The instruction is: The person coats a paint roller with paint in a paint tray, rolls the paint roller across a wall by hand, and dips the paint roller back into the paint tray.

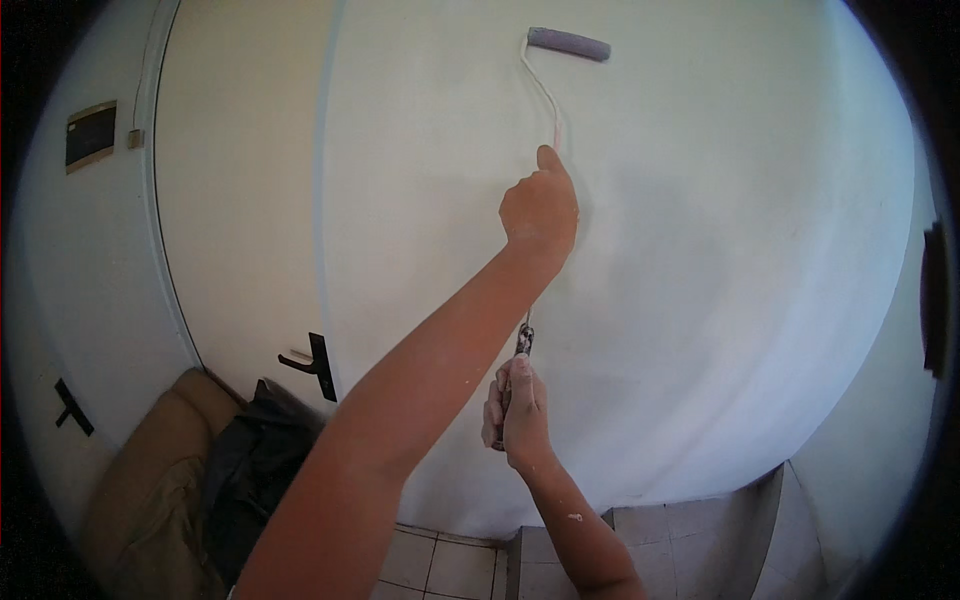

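Note:
A paint roller with a grey-purple sleeve point(569, 44) lies against the pale wall point(697, 150) near the top of the view. Its bent, paint-coated wire frame point(550, 96) runs down into my left hand point(541, 208), which is closed around the shaft with the thumb pointing up. Lower down, my right hand point(520, 409) grips the dark, paint-spattered handle point(524, 342). My left forearm hides part of the shaft between the two hands. Whitish smears mark the fingers of my right hand.
A cream door point(240, 187) with a black lever handle point(319, 367) stands at left. Brown and dark cloths point(255, 450) drape over something at lower left. Tiled steps point(645, 525) rise along the wall's foot. Another black door handle point(73, 407) and a dark panel point(91, 138) show farther left.

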The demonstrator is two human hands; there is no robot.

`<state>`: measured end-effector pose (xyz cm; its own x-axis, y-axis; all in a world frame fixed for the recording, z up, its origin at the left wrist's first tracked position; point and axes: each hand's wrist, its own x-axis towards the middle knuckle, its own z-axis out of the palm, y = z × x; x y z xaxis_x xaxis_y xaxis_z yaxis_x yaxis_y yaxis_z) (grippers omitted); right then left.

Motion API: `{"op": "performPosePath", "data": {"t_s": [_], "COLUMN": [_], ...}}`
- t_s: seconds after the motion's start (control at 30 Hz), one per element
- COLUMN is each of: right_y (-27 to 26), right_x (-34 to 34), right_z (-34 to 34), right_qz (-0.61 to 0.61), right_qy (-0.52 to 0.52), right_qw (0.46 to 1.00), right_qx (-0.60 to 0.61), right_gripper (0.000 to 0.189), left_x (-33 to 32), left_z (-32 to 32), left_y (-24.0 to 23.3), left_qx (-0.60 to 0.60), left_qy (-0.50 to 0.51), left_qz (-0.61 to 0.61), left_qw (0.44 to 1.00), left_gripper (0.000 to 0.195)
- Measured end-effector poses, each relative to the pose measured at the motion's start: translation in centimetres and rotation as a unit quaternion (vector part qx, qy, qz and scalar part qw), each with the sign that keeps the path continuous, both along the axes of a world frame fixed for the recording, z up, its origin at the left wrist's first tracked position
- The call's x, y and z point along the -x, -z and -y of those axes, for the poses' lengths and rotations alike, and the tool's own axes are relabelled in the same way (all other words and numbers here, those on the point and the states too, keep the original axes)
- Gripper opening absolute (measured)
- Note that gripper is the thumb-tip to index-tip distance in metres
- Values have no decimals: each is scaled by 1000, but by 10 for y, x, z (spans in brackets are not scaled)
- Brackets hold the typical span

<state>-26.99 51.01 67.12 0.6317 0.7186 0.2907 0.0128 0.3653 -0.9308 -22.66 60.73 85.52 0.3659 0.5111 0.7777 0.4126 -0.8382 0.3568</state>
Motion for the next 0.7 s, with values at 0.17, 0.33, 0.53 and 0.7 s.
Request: {"op": "performPosePath", "data": {"t_s": [0.17, 0.33, 0.53, 0.7], "right_y": [-18, -21, -28, -111], "right_x": [22, 58, 54, 38], "right_z": [4, -26, -74, -118], "right_qz": [103, -53, -33, 24], "right_qy": [-66, -209, -141, -102], "right_qw": [992, 974, 989, 993], "right_qx": [-8, -70, -44, -45], "right_gripper": [41, 37, 44, 47], "left_x": [52, 88, 70, 58], "left_z": [-7, -39, -81, -115], "left_y": [-18, -15, -25, -106], "left_qx": [-7, 24, 33, -26], "left_qy": [-49, -42, -45, -19], "left_qz": [34, -4, 0, 97], "left_qw": [998, 999, 998, 995], "left_gripper": [37, 34, 33, 30]}}
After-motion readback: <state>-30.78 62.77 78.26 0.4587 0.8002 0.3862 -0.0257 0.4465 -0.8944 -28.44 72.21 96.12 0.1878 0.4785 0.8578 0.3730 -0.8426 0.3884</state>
